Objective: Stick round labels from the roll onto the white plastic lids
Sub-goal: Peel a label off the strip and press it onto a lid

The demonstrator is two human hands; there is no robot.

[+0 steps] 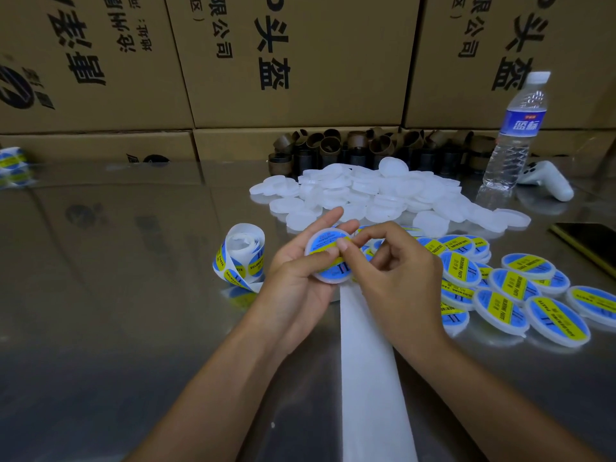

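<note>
My left hand [296, 278] holds a white plastic lid [325, 276] with a blue and yellow round label on its face, fingers curled under it and thumb on top. My right hand [393, 268] presses its thumb onto that label, with the other fingers curled beside the lid. The label roll [241, 260] stands on the metal table to the left of my hands. A pile of bare white lids [373, 191] lies behind my hands. Several labelled lids [510, 288] lie to the right.
A strip of empty white backing paper [370, 378] runs from under my hands to the near edge. A water bottle [516, 135], a white controller [546, 181] and a phone [590, 241] sit at the right. Brown cardboard cores [360, 148] and cartons [293, 61] line the back.
</note>
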